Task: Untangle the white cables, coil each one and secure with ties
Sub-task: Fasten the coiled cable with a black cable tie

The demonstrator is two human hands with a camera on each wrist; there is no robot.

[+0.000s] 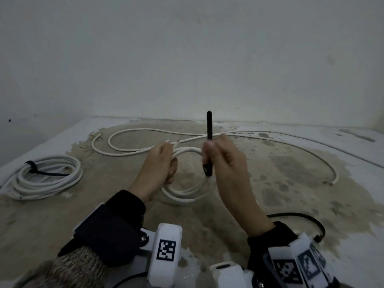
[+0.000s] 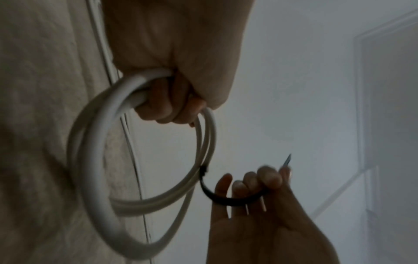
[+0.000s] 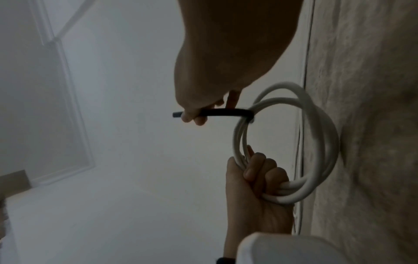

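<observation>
My left hand (image 1: 164,161) grips a small coil of white cable (image 1: 187,192) held above the table; in the left wrist view the coil (image 2: 95,160) hangs from my curled fingers (image 2: 167,107). A black tie (image 1: 209,129) is wrapped round the coil's right side, and my right hand (image 1: 220,154) pinches its free strap, which stands upright. The right wrist view shows the tie (image 3: 224,112) stretched from the coil (image 3: 316,142) to my right fingertips (image 3: 194,117). A long white cable (image 1: 291,142) lies loose across the back of the table.
A larger white coil (image 1: 45,177) bound with a black tie (image 1: 31,166) lies at the table's left. A black wire (image 1: 307,221) curves near my right wrist. The stained table (image 1: 270,194) meets a pale wall at the back.
</observation>
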